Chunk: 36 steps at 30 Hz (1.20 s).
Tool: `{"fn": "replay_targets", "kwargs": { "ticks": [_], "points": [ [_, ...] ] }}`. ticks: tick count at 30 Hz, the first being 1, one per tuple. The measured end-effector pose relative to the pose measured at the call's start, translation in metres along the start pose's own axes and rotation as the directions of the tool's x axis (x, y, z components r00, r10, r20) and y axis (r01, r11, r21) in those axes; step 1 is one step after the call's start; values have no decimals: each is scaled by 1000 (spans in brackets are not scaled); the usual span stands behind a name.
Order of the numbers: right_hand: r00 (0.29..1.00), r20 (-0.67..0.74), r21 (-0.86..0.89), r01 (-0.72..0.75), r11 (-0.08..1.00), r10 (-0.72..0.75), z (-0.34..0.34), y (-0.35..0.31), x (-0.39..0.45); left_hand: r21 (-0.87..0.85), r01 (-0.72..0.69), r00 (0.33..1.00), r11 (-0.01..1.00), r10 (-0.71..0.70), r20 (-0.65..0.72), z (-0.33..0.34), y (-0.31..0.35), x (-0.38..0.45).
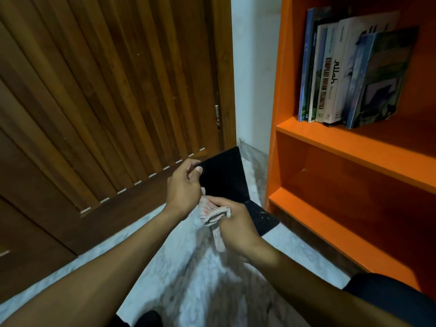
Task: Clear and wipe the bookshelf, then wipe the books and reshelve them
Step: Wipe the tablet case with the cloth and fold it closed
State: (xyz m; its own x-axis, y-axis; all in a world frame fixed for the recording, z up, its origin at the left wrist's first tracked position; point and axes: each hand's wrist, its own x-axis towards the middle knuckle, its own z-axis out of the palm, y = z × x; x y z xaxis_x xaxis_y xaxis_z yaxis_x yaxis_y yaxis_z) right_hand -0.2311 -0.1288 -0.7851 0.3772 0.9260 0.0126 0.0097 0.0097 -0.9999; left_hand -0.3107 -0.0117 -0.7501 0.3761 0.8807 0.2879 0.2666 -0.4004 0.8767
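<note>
My left hand grips the upper left edge of a black L-shaped bookend, held above the floor in the middle of the view. My right hand is closed on a bunched white and red cloth, pressed against the bend of the bookend. The bookend's lower plate looks dusty. On the right stands the orange bookshelf. Several books stand on its upper shelf, leaning to the right. The two lower shelves hold nothing.
A brown wooden slatted door fills the left side. A white wall strip separates it from the shelf. The floor is pale marble tile. A dark-clothed knee shows at lower right.
</note>
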Motion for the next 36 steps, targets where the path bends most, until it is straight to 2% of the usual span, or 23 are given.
{"fn": "replay_targets", "kwargs": {
  "ticks": [3,6,8,10,12,14,17,19,21,24,28,31,34,36],
  "points": [
    [997,1,121,-79,990,79,-16,-16,2,-49,54,998,997,-56,-30,-10,-3,5],
    [979,-193,137,-41,990,67,-43,-22,19,-136,102,994,985,-108,-32,-17,-2,6],
    [938,-331,260,-15,965,104,-61,-22,31,-145,97,994,985,-103,-33,-18,-1,4],
    [884,-454,312,37,949,114,-72,-19,41,-122,62,997,991,-67,-35,-15,-1,2],
    [848,-518,303,56,951,115,-72,-19,44,-78,8,999,997,-12,-49,-8,2,-2],
    [855,-501,269,4,963,136,-61,-17,43,-75,-43,998,996,38,-57,2,9,-8],
    [849,-504,118,-114,987,158,-39,-3,39,-85,-100,994,991,95,-54,18,17,-17],
    [837,-528,46,-138,989,141,-29,5,40,-85,-114,992,990,108,-66,25,18,-21],
    [852,-486,94,-169,981,193,-18,8,36,-85,-119,990,989,111,-91,27,17,-20],
    [900,-379,74,-203,977,215,1,15,27,-53,-136,984,989,129,-123,27,14,-18],
    [914,-111,201,-364,909,391,13,17,16,21,-209,969,978,210,-134,21,8,-13],
    [906,18,256,-414,873,424,9,9,10,80,-215,962,973,225,-153,11,3,-4],
    [911,53,277,-406,871,409,-16,-7,12,106,-189,962,976,206,-182,-2,-2,3],
    [932,-28,192,-350,917,362,-43,-17,20,118,-172,965,978,191,-179,-9,-7,4]
  ]
}}
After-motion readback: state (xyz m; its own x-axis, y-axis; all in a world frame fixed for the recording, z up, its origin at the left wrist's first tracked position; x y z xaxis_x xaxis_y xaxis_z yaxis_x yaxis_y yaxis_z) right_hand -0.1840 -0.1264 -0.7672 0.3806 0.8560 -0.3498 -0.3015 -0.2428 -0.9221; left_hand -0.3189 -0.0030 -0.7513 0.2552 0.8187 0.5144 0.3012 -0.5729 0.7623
